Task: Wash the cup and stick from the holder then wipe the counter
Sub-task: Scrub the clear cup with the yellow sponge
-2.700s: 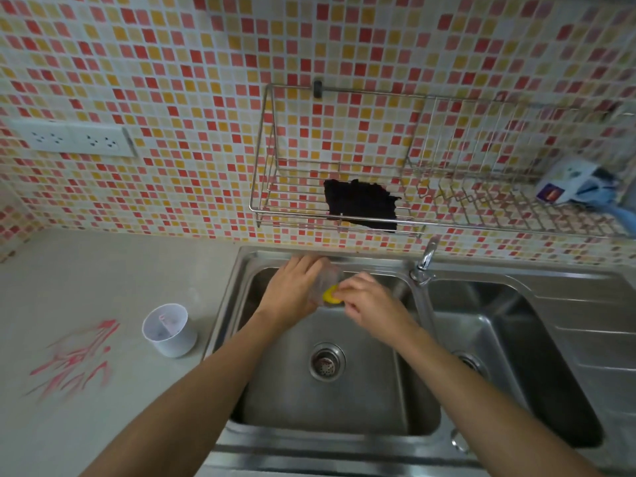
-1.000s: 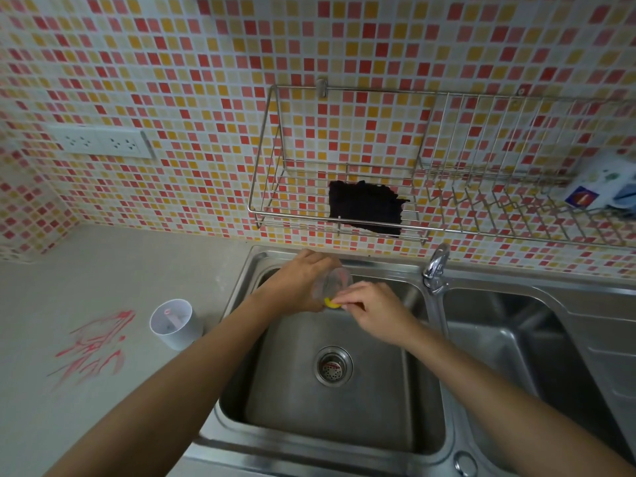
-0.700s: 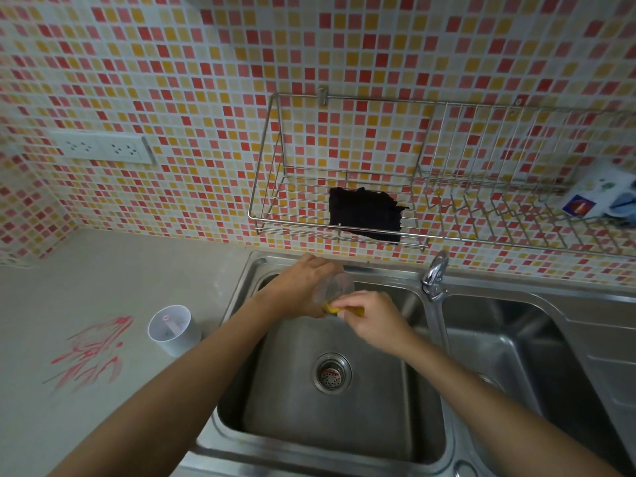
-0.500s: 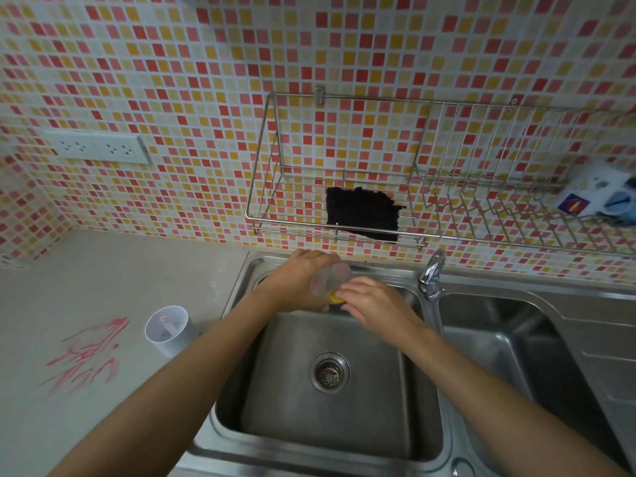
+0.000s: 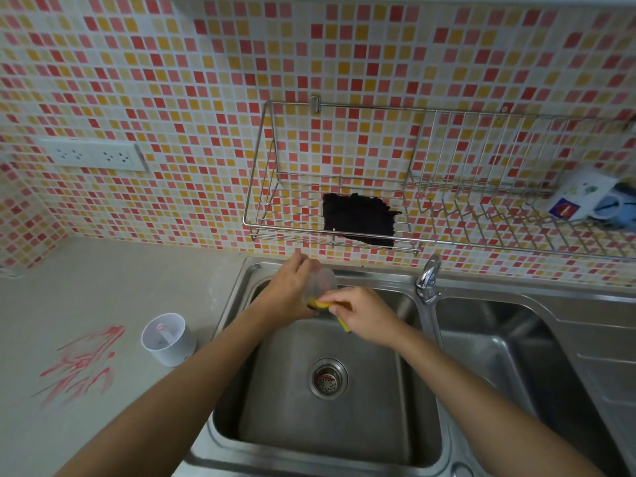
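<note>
Over the back of the left sink basin [image 5: 344,438], my left hand [image 5: 289,294] grips a small clear plastic cup [image 5: 321,282]. My right hand [image 5: 363,313] presses a yellow sponge [image 5: 321,305] against the cup's lower side, its dark edge poking out under the fingers. A white cylindrical holder [image 5: 168,339] stands on the counter left of the sink, with a pale stick [image 5: 167,335] inside it. Red scribbled marks [image 5: 81,366] stain the counter [image 5: 103,287] left of the holder.
A wire rack [image 5: 430,208] hangs on the tiled wall above the sink, with a black cloth [image 5: 359,220] on it and a white-and-blue item [image 5: 592,201] at its right end. The tap [image 5: 428,277] stands between the two basins. A double socket [image 5: 93,156] is at the left.
My right hand has kept rubbing the sponge on the cup, shifting slightly back and forth. The left hand has held the cup in the same place over the basin.
</note>
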The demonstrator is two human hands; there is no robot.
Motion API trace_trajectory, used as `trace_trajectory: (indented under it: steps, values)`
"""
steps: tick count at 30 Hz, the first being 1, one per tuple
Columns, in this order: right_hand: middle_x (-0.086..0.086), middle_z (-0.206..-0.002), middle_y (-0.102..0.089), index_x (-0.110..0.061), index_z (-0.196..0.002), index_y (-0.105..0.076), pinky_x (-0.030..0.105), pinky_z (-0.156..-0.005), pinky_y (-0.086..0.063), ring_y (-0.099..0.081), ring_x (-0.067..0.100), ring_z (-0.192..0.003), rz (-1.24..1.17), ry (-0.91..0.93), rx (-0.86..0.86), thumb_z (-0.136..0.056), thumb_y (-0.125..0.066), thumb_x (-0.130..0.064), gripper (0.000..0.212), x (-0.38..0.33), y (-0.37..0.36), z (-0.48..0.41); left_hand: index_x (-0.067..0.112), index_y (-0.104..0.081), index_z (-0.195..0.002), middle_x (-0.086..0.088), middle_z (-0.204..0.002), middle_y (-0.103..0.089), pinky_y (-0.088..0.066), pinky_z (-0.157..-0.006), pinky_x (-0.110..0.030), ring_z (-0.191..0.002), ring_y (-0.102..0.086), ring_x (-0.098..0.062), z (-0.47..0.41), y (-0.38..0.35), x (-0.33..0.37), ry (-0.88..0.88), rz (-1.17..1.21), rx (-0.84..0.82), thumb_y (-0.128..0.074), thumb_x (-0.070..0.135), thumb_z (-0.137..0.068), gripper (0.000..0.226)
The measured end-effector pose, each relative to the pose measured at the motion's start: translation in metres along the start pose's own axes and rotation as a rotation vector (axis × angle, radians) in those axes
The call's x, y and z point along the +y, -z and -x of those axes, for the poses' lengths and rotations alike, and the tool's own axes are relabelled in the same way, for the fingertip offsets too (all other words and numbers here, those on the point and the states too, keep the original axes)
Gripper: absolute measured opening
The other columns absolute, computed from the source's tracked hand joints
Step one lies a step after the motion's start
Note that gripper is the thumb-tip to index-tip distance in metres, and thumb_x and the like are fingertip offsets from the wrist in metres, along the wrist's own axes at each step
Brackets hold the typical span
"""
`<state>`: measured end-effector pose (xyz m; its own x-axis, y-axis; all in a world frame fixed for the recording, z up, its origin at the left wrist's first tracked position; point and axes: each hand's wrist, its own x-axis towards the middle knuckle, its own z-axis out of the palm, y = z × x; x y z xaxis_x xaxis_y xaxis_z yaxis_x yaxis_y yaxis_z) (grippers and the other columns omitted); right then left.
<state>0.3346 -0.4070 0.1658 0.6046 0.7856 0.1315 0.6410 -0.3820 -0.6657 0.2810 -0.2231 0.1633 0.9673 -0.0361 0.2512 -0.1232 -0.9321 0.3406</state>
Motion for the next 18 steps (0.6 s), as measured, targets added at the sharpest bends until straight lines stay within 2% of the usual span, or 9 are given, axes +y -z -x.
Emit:
trace_trajectory:
  steps: [2, 5, 7, 9, 11, 13, 15, 17, 18]
  values:
    - [-0.002, -0.114, -0.071, -0.020, -0.117, -0.070, 0.023, -0.095, -0.047, -0.064, 0.013, -0.106, 0.007, -0.008, -0.036, -0.093, -0.058, -0.010, 0.029, 0.001, 0.002, 0.000, 0.017, -0.044, -0.136, 0.001, -0.133, -0.045, -0.035, -0.096, -0.020, -0.120, -0.042, -0.015, 0.000, 0.001, 0.000, 0.002, -0.016, -0.028, -0.083, 0.042, -0.067, 0.083]
    - [-0.003, -0.106, -0.073, -0.018, -0.106, -0.074, 0.037, -0.090, -0.048, -0.061, 0.020, -0.107, 0.469, 0.212, 0.028, -0.081, -0.067, 0.000, 0.031, 0.008, 0.003, -0.002, 0.024, -0.043, -0.137, 0.006, -0.134, -0.045, -0.041, -0.098, -0.030, -0.121, -0.042, -0.015, -0.002, 0.002, 0.004, 0.018, -0.069, -0.066, -0.078, 0.045, -0.069, 0.080]
    - [-0.007, -0.099, -0.073, -0.020, -0.096, -0.076, 0.038, -0.082, -0.049, -0.061, 0.020, -0.105, 0.646, 0.277, 0.152, -0.071, -0.076, -0.004, 0.030, 0.011, 0.003, -0.002, 0.027, -0.044, -0.137, 0.008, -0.132, -0.047, -0.046, -0.097, -0.036, -0.119, -0.044, -0.015, -0.005, 0.003, 0.007, 0.018, -0.070, -0.055, -0.078, 0.049, -0.067, 0.082]
    - [-0.008, -0.098, -0.073, -0.021, -0.094, -0.076, 0.037, -0.079, -0.048, -0.059, 0.019, -0.102, 0.675, 0.278, 0.220, -0.069, -0.077, -0.006, 0.029, 0.012, -0.003, 0.000, 0.025, -0.044, -0.138, 0.006, -0.131, -0.049, -0.047, -0.097, -0.039, -0.117, -0.045, -0.016, -0.008, 0.004, 0.008, 0.014, -0.065, -0.064, -0.079, 0.047, -0.066, 0.082]
    - [-0.006, -0.100, -0.073, -0.019, -0.099, -0.076, 0.036, -0.081, -0.048, -0.060, 0.019, -0.099, 0.534, 0.215, 0.211, -0.076, -0.071, -0.002, 0.029, 0.008, -0.013, 0.002, 0.023, -0.044, -0.138, 0.005, -0.131, -0.049, -0.046, -0.099, -0.038, -0.117, -0.045, -0.017, -0.009, 0.006, 0.008, -0.006, -0.082, -0.091, -0.077, 0.046, -0.069, 0.081]
    - [-0.004, -0.103, -0.073, -0.017, -0.104, -0.075, 0.020, -0.086, -0.046, -0.060, 0.011, -0.096, 0.180, 0.026, 0.170, -0.087, -0.062, -0.004, 0.025, -0.003, -0.012, 0.004, 0.024, -0.044, -0.139, 0.005, -0.133, -0.049, -0.044, -0.100, -0.034, -0.119, -0.045, -0.016, -0.008, 0.007, 0.008, -0.026, -0.096, -0.094, -0.078, 0.046, -0.070, 0.079]
    - [-0.008, -0.102, -0.071, -0.019, -0.106, -0.075, 0.004, -0.077, -0.039, -0.059, 0.002, -0.092, -0.071, -0.139, 0.097, -0.091, -0.060, -0.009, 0.023, -0.008, -0.006, 0.004, 0.025, -0.044, -0.139, 0.005, -0.136, -0.048, -0.044, -0.100, -0.033, -0.122, -0.044, -0.016, -0.005, 0.009, 0.008, -0.044, -0.093, -0.099, -0.078, 0.043, -0.071, 0.079]
    - [-0.012, -0.100, -0.069, -0.022, -0.106, -0.075, 0.009, -0.076, -0.040, -0.059, 0.002, -0.090, -0.065, -0.131, 0.052, -0.091, -0.060, -0.011, 0.024, -0.003, 0.001, 0.005, 0.025, -0.044, -0.140, 0.005, -0.137, -0.048, -0.042, -0.101, -0.032, -0.123, -0.043, -0.017, -0.003, 0.011, 0.009, -0.052, -0.089, -0.117, -0.078, 0.042, -0.071, 0.078]
    - [-0.013, -0.101, -0.068, -0.023, -0.107, -0.074, 0.015, -0.082, -0.042, -0.058, 0.004, -0.093, 0.047, -0.064, 0.015, -0.091, -0.060, -0.010, 0.025, -0.001, 0.004, 0.006, 0.025, -0.044, -0.140, 0.005, -0.137, -0.048, -0.041, -0.102, -0.031, -0.123, -0.043, -0.017, -0.003, 0.011, 0.010, -0.051, -0.085, -0.128, -0.078, 0.042, -0.072, 0.078]
